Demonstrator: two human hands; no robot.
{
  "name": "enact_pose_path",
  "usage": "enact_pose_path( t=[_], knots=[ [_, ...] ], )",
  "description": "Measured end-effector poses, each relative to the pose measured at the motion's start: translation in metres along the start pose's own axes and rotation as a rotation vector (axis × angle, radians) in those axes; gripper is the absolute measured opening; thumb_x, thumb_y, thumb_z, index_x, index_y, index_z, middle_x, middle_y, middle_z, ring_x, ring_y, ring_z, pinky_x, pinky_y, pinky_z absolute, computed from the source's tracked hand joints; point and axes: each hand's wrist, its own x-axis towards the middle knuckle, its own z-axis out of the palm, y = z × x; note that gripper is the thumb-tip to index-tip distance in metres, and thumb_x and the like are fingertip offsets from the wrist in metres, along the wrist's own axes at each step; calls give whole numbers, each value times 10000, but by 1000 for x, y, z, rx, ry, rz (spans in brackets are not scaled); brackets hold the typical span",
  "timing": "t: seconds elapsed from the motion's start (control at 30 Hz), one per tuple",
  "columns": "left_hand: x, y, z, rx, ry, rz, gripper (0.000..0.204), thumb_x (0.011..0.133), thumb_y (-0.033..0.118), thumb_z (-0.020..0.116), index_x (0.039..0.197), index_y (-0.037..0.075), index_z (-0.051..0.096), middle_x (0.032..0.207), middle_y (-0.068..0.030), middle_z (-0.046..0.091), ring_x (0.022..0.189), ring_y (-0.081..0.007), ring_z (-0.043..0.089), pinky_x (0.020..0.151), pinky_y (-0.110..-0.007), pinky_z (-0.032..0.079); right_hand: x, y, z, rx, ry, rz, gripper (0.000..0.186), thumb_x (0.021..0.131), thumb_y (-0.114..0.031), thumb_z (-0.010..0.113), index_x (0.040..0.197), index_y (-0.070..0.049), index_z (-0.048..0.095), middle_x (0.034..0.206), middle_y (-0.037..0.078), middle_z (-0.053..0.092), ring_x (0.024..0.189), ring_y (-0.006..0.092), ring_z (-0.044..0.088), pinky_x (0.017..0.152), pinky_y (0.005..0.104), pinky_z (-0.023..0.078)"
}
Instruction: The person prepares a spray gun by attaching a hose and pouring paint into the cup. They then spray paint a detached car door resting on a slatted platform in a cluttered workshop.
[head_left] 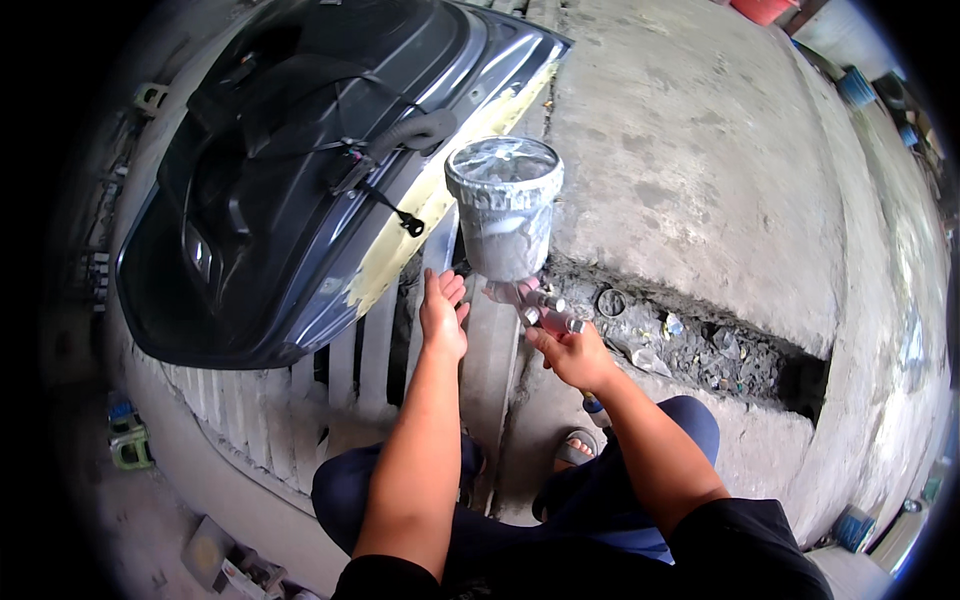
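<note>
My right hand (578, 356) is wrapped around the handle of a spray gun (540, 304), its metal knobs facing me. On top of the gun stands a translucent cup (507, 240), nearly upright, streaked with silver-grey paint around its rim and lid. My left hand (443, 312) is held open beside the gun, palm turned toward it, fingers apart and holding nothing. Beyond that hand, on the left, lies a large dark car panel (300, 190), perhaps a tailgate, with a loose cable and connector (410, 224). A pale yellow coated strip (400, 245) runs along its near edge.
Under and beside the panel is a slatted grate (343, 365). To the right, a sunken trench (720, 355) holds rubble and scraps, bordered by concrete floor (680, 170). A green stool (129, 440), a blue container (855, 87) and a red basin (762, 10) stand farther out.
</note>
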Motion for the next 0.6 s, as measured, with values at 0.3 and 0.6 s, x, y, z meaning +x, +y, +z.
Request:
enact_pose_path(
  t=[0.3,0.6],
  knots=[
    [42,33,-99,-49,-150,-9,744,964,578,314,1371,-38,401,1409,-158,456,1283,-290,431,1086,-404,287,-19,-48,15,-112,-288,-172,281,880,-266,661,1008,-22,610,670,145,601,617,313,613,586,378,478],
    [-46,95,-137,1556,-343,150,399,920,341,514,980,-43,605,1012,-211,655,957,-367,604,819,-425,451,8,-66,42,-137,-256,-131,287,890,-277,639,1011,-31,551,760,212,614,769,419,610,674,436,476]
  ],
)
